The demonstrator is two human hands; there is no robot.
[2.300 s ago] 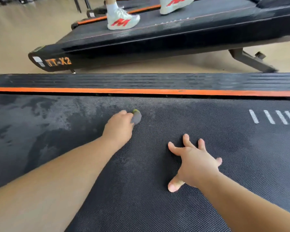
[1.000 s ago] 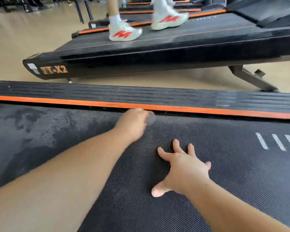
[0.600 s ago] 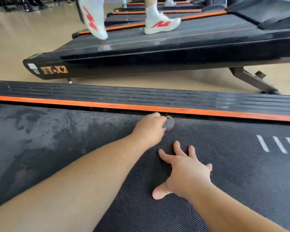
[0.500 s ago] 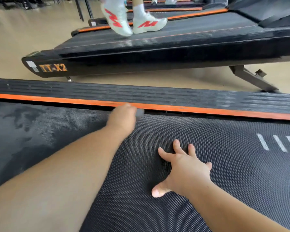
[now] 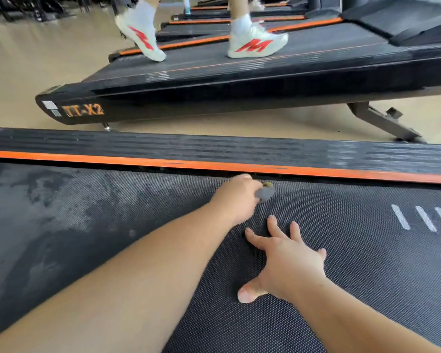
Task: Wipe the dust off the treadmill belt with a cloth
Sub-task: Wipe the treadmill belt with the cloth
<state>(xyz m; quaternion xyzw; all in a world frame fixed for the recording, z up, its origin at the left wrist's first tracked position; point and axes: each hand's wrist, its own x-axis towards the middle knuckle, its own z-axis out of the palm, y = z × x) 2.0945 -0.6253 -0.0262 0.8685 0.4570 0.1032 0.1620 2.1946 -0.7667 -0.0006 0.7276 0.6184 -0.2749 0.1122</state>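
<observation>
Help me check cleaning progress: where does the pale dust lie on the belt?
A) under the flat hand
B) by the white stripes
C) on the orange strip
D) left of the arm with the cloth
D: the dust mottles the belt left of the left hand, which holds the cloth, while the weave by the white stripes looks evenly dark.

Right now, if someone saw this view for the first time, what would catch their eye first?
Two bare forearms reach across the dark treadmill belt: the left hand grips a small grey cloth near the orange stripe, while the right hand rests spread flat at centre. Pale dust smears mark the belt's left part. At the top, white shoes with red marks step on the next treadmill.
</observation>
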